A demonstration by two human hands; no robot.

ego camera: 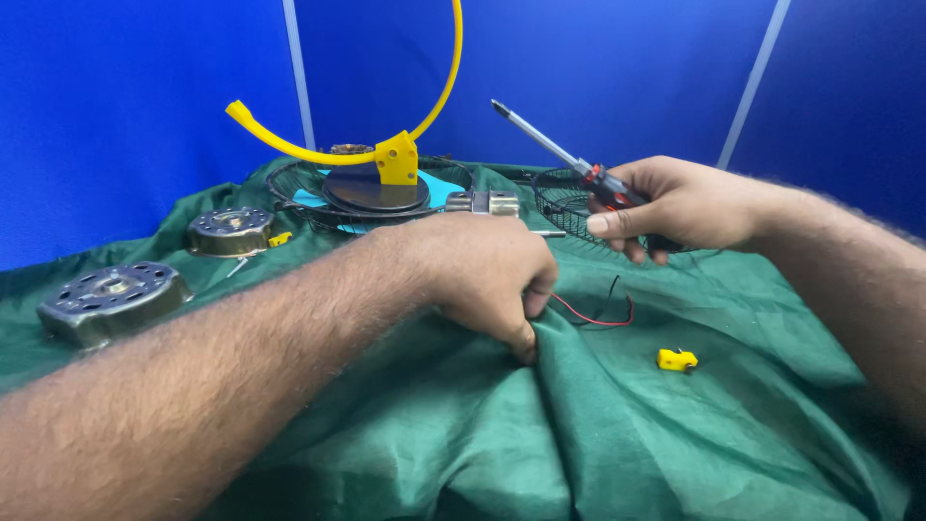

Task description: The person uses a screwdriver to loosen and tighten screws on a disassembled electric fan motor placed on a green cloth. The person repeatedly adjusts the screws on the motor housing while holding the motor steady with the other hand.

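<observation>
Surface: rumpled green cloth (463, 434) | room: blue partition walls (116, 106)

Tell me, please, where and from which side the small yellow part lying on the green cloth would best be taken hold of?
Probably from above, pinching the small yellow part across its short sides. It lies flat and alone on the green cloth, with open cloth around it, and a small dark stub sticks out at its right end. The right hand holds the screwdriver; the left hand presses into the cloth.
</observation>
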